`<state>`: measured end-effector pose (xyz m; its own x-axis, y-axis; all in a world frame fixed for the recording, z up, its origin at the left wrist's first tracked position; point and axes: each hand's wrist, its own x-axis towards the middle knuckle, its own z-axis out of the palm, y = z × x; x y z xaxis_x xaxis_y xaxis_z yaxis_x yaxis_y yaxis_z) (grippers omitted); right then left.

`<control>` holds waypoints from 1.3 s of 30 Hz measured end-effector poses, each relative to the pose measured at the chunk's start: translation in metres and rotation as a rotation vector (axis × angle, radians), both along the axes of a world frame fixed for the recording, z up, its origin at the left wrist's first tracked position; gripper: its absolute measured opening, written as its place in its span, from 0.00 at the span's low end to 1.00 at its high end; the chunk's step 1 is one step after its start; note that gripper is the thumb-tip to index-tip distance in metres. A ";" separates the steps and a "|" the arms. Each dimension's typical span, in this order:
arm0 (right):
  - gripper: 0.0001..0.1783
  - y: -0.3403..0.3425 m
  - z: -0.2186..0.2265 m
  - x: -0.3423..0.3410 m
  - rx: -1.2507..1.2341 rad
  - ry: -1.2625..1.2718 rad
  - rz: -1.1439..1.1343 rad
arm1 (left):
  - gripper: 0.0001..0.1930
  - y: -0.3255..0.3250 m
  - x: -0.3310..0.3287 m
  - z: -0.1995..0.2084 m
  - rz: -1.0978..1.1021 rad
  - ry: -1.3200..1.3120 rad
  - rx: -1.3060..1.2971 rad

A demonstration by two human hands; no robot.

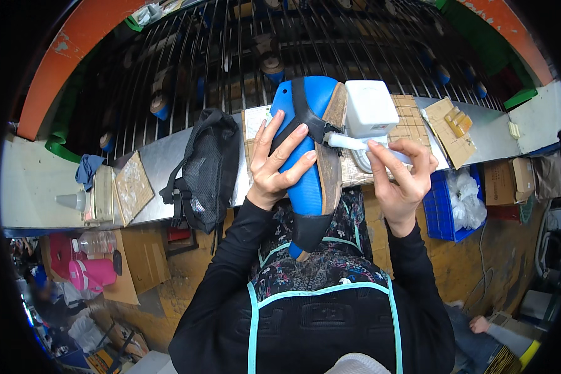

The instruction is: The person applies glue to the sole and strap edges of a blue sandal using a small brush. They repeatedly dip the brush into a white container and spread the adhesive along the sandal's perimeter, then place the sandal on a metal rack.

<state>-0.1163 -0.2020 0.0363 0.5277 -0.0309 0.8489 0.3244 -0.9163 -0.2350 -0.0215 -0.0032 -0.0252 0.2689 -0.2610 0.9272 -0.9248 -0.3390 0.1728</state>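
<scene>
My left hand lies over a blue shoe last, its fingers wrapped on the side. Black straps cross the last's upper half, and a black band covers the end nearest me. The last's brown sole side is turned to the right. In my right hand, thumb and fingers pinch the handle of a white brush. Its head meets the strap at the sole's edge; the bristles are hard to make out. Just behind the brush stands a white plastic container.
A black mesh bag lies on the bench to the left. Cardboard with yellowish blocks is at the right. Beyond the bench runs a rack of metal bars with more lasts below. A blue crate stands low at right.
</scene>
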 end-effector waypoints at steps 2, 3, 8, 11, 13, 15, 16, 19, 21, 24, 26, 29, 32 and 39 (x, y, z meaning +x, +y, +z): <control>0.18 -0.004 0.005 0.002 0.026 0.045 0.059 | 0.21 0.000 0.001 0.000 -0.022 0.008 -0.007; 0.17 -0.005 0.007 0.001 0.025 0.087 0.068 | 0.21 -0.001 0.001 0.000 -0.033 0.013 -0.012; 0.13 -0.013 0.019 -0.001 0.067 0.275 0.157 | 0.21 -0.001 -0.001 0.002 -0.038 0.053 -0.041; 0.11 -0.017 0.020 -0.001 0.133 0.399 0.229 | 0.21 -0.001 -0.001 0.004 -0.037 0.052 -0.063; 0.10 -0.018 0.019 -0.002 0.232 0.477 0.270 | 0.21 -0.001 0.001 0.005 -0.034 0.040 -0.074; 0.10 -0.019 0.017 -0.002 0.285 0.508 0.308 | 0.21 -0.001 0.003 0.006 -0.028 0.019 -0.080; 0.10 -0.019 0.016 -0.001 0.284 0.501 0.326 | 0.21 -0.001 0.004 0.006 -0.031 0.018 -0.083; 0.10 -0.019 0.013 -0.003 0.287 0.505 0.345 | 0.20 -0.001 0.007 0.008 -0.039 0.010 -0.092; 0.10 -0.019 0.012 -0.005 0.303 0.508 0.351 | 0.20 -0.002 0.010 0.009 -0.038 -0.008 -0.099; 0.10 -0.017 0.008 -0.006 0.402 0.504 0.380 | 0.18 -0.005 0.011 0.010 -0.022 -0.003 -0.124; 0.10 -0.012 0.004 -0.008 0.526 0.498 0.406 | 0.18 -0.006 0.013 0.010 -0.011 -0.005 -0.136; 0.10 -0.011 0.001 -0.012 0.428 0.462 0.364 | 0.18 -0.006 0.017 0.010 0.005 -0.018 -0.144; 0.10 -0.006 -0.002 -0.019 0.431 0.469 0.309 | 0.19 -0.008 0.019 0.009 0.023 -0.020 -0.160; 0.10 0.007 -0.006 -0.029 0.451 0.418 0.259 | 0.18 -0.012 0.021 0.008 0.044 -0.016 -0.231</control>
